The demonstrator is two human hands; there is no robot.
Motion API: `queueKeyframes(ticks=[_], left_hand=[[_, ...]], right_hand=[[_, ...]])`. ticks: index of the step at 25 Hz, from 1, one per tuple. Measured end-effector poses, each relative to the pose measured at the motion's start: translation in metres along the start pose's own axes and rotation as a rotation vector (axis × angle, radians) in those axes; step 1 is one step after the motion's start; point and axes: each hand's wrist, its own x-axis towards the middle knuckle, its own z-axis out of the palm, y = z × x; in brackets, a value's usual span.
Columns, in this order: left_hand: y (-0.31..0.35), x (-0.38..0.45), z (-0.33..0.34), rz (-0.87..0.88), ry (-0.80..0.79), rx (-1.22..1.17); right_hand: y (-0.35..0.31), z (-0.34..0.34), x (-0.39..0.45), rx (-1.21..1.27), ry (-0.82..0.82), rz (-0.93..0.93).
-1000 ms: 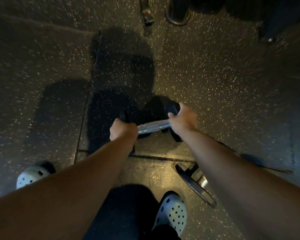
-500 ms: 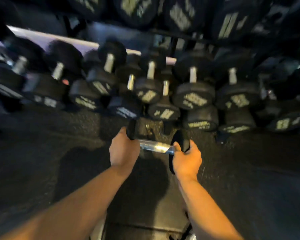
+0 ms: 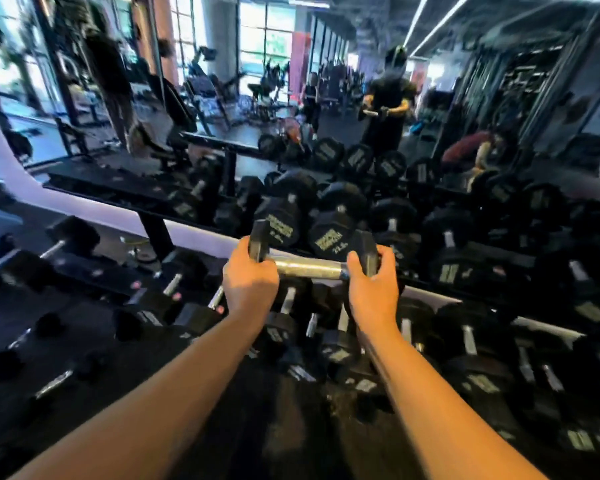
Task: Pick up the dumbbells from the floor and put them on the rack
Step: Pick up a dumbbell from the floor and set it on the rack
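Observation:
I hold a black dumbbell (image 3: 309, 268) with a bright metal handle crosswise in front of me, at the height of the rack's upper shelf. My left hand (image 3: 248, 280) grips its left end and my right hand (image 3: 373, 289) grips its right end by the black head. The rack (image 3: 430, 292) runs across the view in tiers, packed with black dumbbells. The held dumbbell hangs just in front of two large ones on the top tier.
Lower tiers on the left hold smaller dumbbells (image 3: 174, 285). The top shelf (image 3: 118, 188) to the left is partly bare. A wall mirror (image 3: 388, 91) behind the rack reflects the gym and a person holding a bar.
The dumbbell has gone from the floor up to the rack's upper tier, both hands still on it. The view has swung up from the floor to the rack and mirror.

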Motion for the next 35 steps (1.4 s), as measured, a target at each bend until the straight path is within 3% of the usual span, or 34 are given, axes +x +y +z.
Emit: queueKeyframes(ticks=[11,25,35], left_hand=[[0.002,0.190,-0.099,-0.051,0.127,-0.064],[-0.058,0.497,-0.093,-0.180,0.490,-0.045],[-0.139,0.715,-0.135,-0.218,0.634,-0.113]], right_hand=[[-0.071,0.212,0.049,0.128,-0.132,-0.073],[-0.047,0.530,0.235,0.219,-0.385,-0.165],[-0.034,0.770,0.300,0.260,-0.551,-0.172]])
